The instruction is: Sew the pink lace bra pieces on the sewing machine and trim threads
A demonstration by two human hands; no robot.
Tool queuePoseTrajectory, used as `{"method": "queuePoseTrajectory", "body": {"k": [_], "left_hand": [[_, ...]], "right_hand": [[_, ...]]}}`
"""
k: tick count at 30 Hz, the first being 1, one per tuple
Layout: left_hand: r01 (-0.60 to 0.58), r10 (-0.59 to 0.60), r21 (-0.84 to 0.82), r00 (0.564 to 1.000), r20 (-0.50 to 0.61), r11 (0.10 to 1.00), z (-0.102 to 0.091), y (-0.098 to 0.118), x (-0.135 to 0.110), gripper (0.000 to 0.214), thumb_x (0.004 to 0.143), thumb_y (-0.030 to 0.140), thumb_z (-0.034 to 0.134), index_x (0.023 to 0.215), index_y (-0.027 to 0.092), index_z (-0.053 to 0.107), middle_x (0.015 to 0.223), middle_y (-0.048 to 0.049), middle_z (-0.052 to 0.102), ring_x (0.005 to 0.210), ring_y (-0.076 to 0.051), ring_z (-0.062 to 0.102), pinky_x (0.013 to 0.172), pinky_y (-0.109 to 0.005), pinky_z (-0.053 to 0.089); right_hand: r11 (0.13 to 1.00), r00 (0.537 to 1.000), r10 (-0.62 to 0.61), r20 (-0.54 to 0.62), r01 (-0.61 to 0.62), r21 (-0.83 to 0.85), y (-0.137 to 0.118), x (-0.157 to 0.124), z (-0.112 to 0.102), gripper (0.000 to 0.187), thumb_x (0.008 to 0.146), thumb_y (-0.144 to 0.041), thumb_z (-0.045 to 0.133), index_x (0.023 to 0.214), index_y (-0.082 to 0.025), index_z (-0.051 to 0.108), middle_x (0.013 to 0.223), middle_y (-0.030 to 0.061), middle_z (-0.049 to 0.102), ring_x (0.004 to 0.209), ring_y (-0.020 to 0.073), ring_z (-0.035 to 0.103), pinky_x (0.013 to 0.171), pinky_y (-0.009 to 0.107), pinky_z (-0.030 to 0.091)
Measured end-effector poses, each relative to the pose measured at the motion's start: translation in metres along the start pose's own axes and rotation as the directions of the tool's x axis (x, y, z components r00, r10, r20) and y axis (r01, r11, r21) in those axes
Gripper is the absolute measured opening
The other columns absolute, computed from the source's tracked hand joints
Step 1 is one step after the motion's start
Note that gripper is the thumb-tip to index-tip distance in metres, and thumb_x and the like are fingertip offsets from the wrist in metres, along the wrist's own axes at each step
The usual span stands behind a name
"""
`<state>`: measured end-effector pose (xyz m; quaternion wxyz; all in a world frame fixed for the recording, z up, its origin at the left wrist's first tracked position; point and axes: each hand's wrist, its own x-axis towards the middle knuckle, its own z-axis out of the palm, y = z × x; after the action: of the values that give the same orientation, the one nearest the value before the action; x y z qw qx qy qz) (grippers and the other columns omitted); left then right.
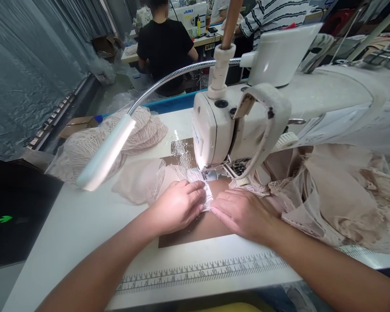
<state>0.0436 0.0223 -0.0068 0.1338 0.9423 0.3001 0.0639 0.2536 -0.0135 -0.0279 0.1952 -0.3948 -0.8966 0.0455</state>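
A pale lace piece [209,196] lies under the needle area of the white sewing machine [211,130], and its sheer part [139,177] spreads out to the left. My left hand [178,206] rests on the lace with fingers bent and pressed together, pinning it just in front of the presser foot. At the lace's right edge, my right hand [243,212] pinches it between thumb and fingertips. What lies beneath both sets of fingers is hidden. The brown plate [195,234] on the table shows below the hands.
Several lace pieces [146,130] are stacked at the left behind a lamp [107,151] on a bendy metal neck. Beige lace fabric [338,190] is heaped at the right. A printed ruler [201,273] runs along the front edge. Beyond, a person in black [165,47] sits at another machine.
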Motion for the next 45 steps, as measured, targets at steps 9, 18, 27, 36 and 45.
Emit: {"method": "queuePoseTrajectory", "body": {"k": [9,18,27,36,45], "left_hand": [[0.034,-0.033,0.191,0.999,-0.005,0.981,0.008,0.0,0.002,0.043,0.095,0.036,0.038,0.129,0.013,0.052,0.136,-0.0118,0.051,0.09,-0.024,0.052,0.078,-0.041,0.045],[0.014,-0.016,0.207,1.0,0.008,0.978,0.009,-0.001,0.0,0.043,0.097,0.033,0.033,0.13,0.013,0.052,0.137,-0.0073,0.051,0.092,-0.023,0.051,0.08,-0.04,0.043],[0.012,-0.012,0.255,1.0,-0.002,0.967,0.007,-0.009,0.005,0.045,0.097,0.036,0.033,0.132,0.013,0.05,0.138,-0.0083,0.049,0.095,-0.024,0.05,0.082,-0.04,0.043],[-0.035,0.058,0.328,0.997,-0.058,0.944,0.009,-0.011,0.001,0.032,0.096,0.019,0.036,0.115,0.015,0.06,0.128,-0.0085,0.057,0.092,-0.021,0.053,0.079,-0.038,0.04],[-0.025,0.059,0.364,0.995,-0.08,0.931,0.008,-0.015,0.0,0.028,0.092,0.017,0.045,0.114,0.014,0.061,0.121,-0.0065,0.062,0.088,-0.02,0.052,0.078,-0.036,0.04]], "right_hand": [[0.999,0.999,0.031,-0.017,-0.031,-0.01,0.001,-0.001,0.004,0.028,0.09,-0.018,0.047,0.068,-0.017,0.064,0.064,0.0013,0.058,0.062,0.0133,0.047,0.065,0.027,0.035],[1.0,0.998,0.004,-0.065,-0.005,-0.02,0.003,-0.002,0.007,0.026,0.09,-0.016,0.048,0.071,-0.017,0.067,0.063,0.0007,0.057,0.06,0.0128,0.046,0.064,0.027,0.035],[0.998,0.992,0.001,-0.122,-0.009,-0.062,0.009,0.002,0.013,0.024,0.091,-0.018,0.047,0.084,-0.018,0.07,0.062,0.0004,0.055,0.059,0.0136,0.046,0.059,0.026,0.035],[0.991,0.997,-0.013,-0.078,0.003,-0.131,0.009,0.001,0.011,0.023,0.089,-0.018,0.048,0.093,-0.017,0.071,0.065,0.0017,0.055,0.061,0.0147,0.046,0.06,0.026,0.037],[0.996,0.999,0.024,-0.031,-0.027,-0.082,0.009,0.0,0.011,0.022,0.09,-0.021,0.051,0.101,-0.018,0.07,0.069,0.0025,0.058,0.065,0.0147,0.052,0.064,0.026,0.04]]}}
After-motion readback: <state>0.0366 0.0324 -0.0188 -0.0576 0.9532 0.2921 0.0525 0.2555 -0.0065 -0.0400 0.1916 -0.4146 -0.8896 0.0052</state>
